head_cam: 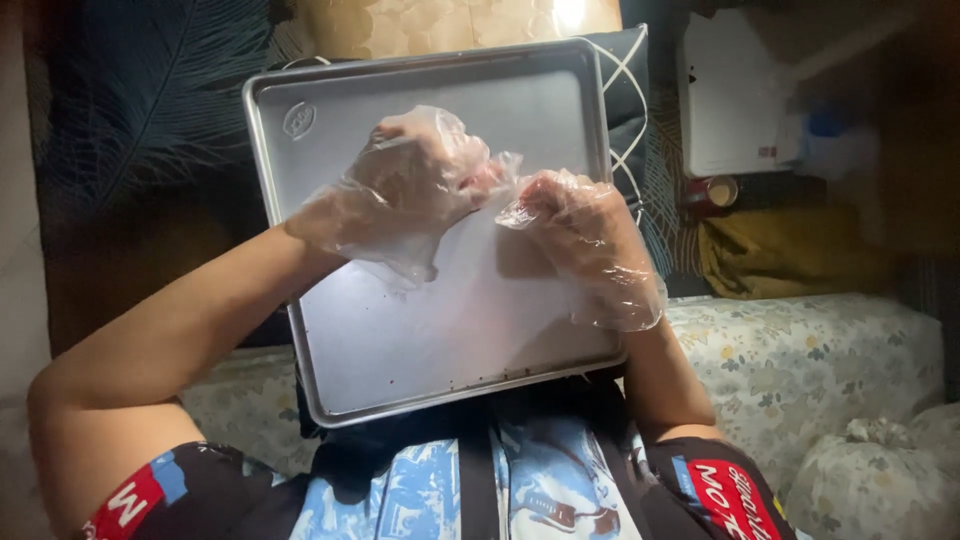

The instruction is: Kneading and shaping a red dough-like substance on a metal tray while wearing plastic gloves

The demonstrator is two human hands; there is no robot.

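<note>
Over the metal baking tray (400,360), my gloved left hand (405,185) and right hand (585,235) curl, fingertips pinching a small pinkish lump (490,180) between them; shaping step, I judge.

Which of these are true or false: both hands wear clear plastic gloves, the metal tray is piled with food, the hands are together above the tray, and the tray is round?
1. Both hands wear clear plastic gloves. True: the left hand and the right hand are each in a thin see-through glove.
2. The metal tray is piled with food. False: it holds only a few dark crumbs.
3. The hands are close together above the tray. True.
4. The tray is round. False: it is rectangular with a raised rim.
</note>
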